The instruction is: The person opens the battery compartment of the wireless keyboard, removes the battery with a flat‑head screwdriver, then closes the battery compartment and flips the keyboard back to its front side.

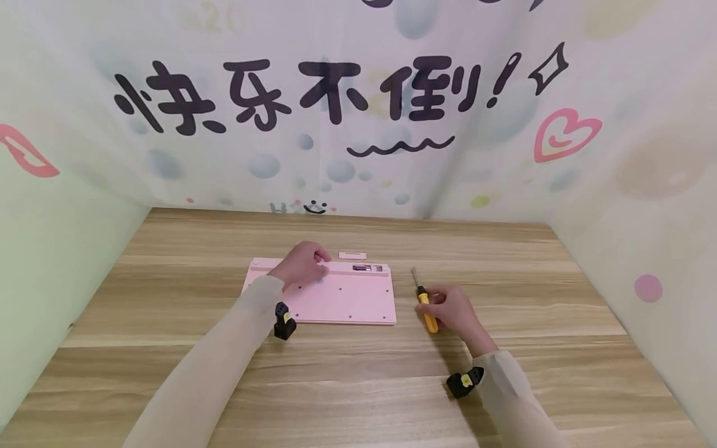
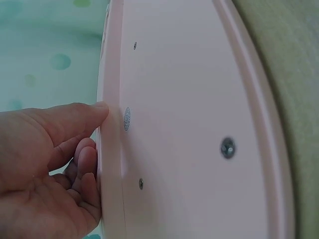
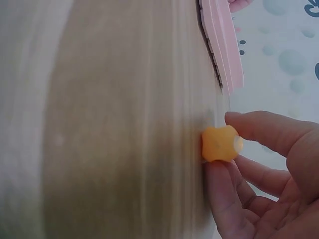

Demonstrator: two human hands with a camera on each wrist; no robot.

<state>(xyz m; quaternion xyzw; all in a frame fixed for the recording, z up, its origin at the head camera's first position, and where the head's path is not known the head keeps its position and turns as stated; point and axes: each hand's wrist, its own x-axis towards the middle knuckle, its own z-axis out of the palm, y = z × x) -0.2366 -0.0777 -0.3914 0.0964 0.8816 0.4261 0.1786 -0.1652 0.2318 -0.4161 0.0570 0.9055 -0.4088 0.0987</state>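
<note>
A pink keyboard (image 1: 342, 305) lies face down on the wooden table, its screw-dotted underside up. Near its far right corner the battery compartment (image 1: 367, 268) is uncovered, with a battery visible inside. A small pink battery cover (image 1: 352, 256) lies just beyond the far edge. My left hand (image 1: 302, 264) holds the keyboard's raised far edge; in the left wrist view the thumb (image 2: 102, 108) rests on that edge and the other fingers curl behind it. To the right of the keyboard, my right hand (image 1: 450, 306) grips a yellow-handled screwdriver (image 1: 431, 321), its metal shaft pointing away from me.
The wood-grain table (image 1: 358, 386) reaches back to a printed cloth wall (image 1: 313, 168) with black lettering. Pale side walls stand to left and right. Each wrist carries a small black camera mount, one on the left (image 1: 284, 323) and one on the right (image 1: 462, 384).
</note>
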